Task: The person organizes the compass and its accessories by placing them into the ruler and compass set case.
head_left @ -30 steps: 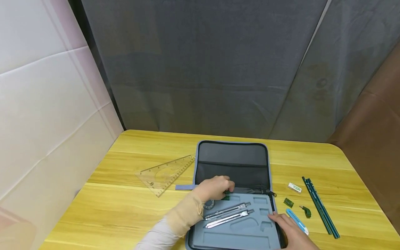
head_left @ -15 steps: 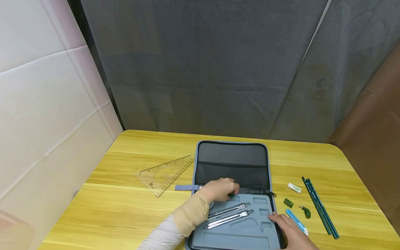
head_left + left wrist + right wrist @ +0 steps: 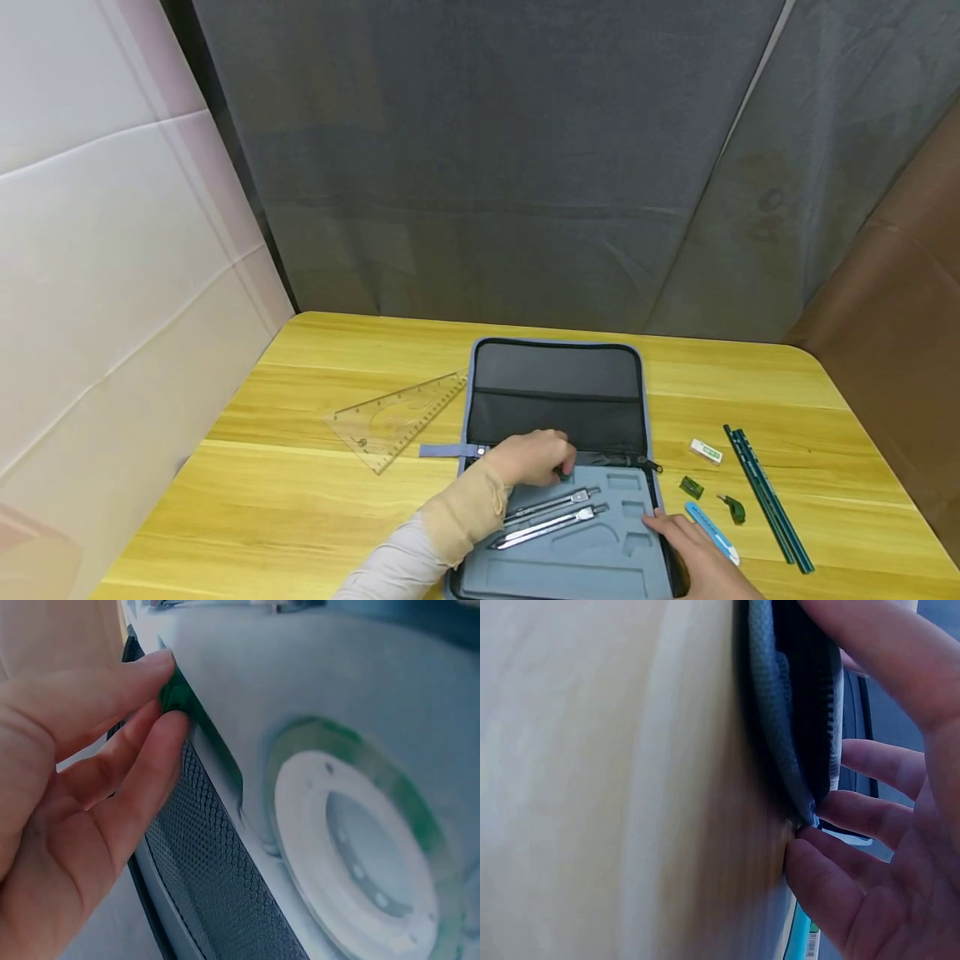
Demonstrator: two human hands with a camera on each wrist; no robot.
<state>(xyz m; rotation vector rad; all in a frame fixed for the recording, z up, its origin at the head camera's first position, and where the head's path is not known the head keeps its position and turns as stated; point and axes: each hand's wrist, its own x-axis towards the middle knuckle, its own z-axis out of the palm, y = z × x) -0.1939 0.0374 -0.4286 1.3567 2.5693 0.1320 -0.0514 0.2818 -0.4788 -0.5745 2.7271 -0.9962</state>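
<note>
On the bench, a green piece is pinched by left hand at far edge of tray; right edge of case is touched by spread right hand

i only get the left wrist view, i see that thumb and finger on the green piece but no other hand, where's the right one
Observer: The head view shows the right hand at the right side of the open case, and the right wrist view shows its fingers against the case's edge.
Operator: ok and what lies farthest out to the right of the case
Observer: Dark green pencils, lying close together on the table; that's from the head view, and I can't be sure how many there are.
</note>
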